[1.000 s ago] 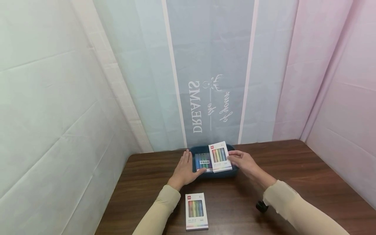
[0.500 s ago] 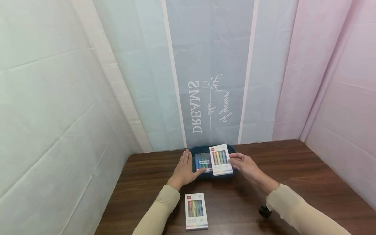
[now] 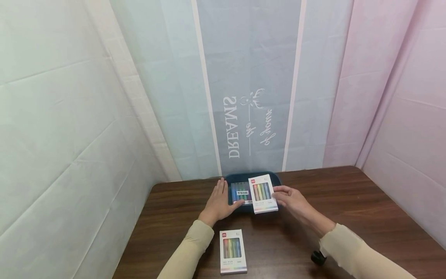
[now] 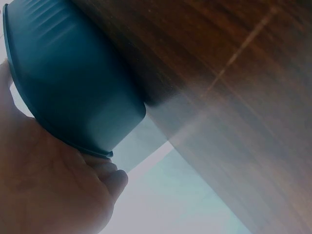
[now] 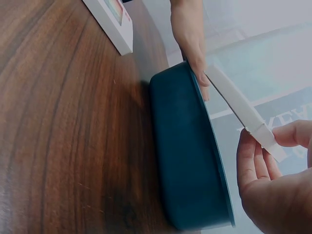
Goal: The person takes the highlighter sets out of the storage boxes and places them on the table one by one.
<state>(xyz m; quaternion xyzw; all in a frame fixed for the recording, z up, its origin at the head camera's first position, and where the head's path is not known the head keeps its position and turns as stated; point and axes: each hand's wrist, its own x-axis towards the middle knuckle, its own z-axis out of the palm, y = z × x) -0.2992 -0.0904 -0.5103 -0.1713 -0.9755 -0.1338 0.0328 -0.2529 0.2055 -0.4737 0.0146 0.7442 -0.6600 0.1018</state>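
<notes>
My right hand [image 3: 290,199] pinches the right edge of a white box of coloured pens [image 3: 263,193], thumb on one face and fingers on the other. The box is tilted above the right part of a dark blue plastic basin [image 3: 275,179]; the right wrist view shows it edge-on as a white slab [image 5: 239,105] over the rim. My left hand [image 3: 217,201] rests at the basin's left end, fingers straight along the side and thumb across the front rim. Inside the basin, partly covered by the held box, lies a clear-fronted pack of blue, green and purple pens [image 3: 240,190].
A second white box of coloured pens [image 3: 233,252] lies flat on the brown wooden table [image 3: 167,217], nearer to me than the basin. A printed curtain [image 3: 251,77] hangs right behind the table's far edge. A small black object [image 3: 318,257] shows by my right sleeve.
The box in my right hand has come down a little toward me and slightly right, the hand moving with it. My left hand and the box on the table stay put.
</notes>
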